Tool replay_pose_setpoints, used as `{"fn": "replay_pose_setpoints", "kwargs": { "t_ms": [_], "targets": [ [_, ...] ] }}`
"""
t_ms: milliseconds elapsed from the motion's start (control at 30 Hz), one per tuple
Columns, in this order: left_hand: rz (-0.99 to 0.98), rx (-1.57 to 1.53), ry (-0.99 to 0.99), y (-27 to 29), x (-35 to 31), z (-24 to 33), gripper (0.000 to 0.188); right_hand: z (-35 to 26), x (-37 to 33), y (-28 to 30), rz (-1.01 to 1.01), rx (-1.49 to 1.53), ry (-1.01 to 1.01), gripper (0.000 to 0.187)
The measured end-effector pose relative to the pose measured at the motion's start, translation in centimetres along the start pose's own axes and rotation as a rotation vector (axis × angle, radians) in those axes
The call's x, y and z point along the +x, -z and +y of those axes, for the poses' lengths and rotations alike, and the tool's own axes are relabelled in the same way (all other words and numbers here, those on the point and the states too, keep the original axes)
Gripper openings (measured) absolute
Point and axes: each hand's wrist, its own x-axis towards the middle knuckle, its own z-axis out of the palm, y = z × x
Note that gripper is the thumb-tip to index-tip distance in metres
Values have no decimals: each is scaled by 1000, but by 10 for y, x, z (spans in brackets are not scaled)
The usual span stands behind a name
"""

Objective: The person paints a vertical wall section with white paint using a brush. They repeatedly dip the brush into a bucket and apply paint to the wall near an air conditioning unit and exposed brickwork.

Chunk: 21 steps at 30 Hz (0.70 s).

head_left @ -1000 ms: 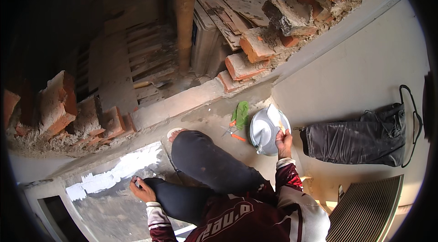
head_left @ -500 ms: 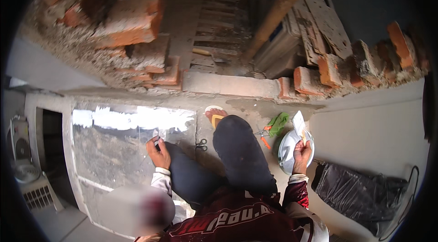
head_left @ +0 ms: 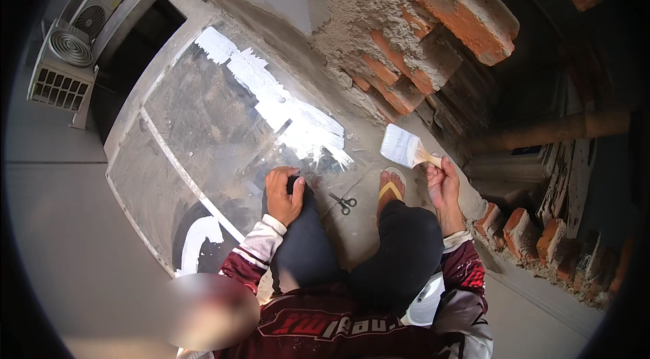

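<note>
Pinched by its wooden handle, a wide paintbrush (head_left: 401, 146) with white-coated bristles is in my right hand (head_left: 443, 183), held up over the ground beyond my right foot. My left hand (head_left: 284, 195) rests on my left knee, its fingers bent over the knee and the thumb apart, with nothing seen in it. Beyond it, a broad uneven band of white paint (head_left: 288, 112) crosses the dark grey panel (head_left: 203, 115). Dark-handled scissors (head_left: 346, 205) lie on the ground between my legs. Partly hidden behind my right thigh is a pail of white paint (head_left: 426, 301).
A broken brick wall (head_left: 460, 13) with jutting bricks rises ahead and to the right, more loose-edged bricks (head_left: 521, 234) running down the right side. Air-conditioner units (head_left: 64, 68) stand far left beside a dark doorway (head_left: 145, 51). A white curved patch (head_left: 200, 240) marks the panel's near end.
My view has swung left toward the panel. The paintbrush in my right hand has moved away from above the pail to beyond my right foot. My left hand stays at my knee.
</note>
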Motion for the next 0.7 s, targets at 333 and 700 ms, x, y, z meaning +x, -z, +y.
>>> {"fn": "replay_pose_setpoints", "kwargs": {
  "t_ms": [333, 700],
  "targets": [
    [126, -16, 7, 3, -5, 11, 18, 121, 72, -166, -511, -1148, 312, 21],
    [110, 7, 9, 1, -1, 13, 17, 212, 80, -147, -546, -1369, 728, 20]
  ]
}}
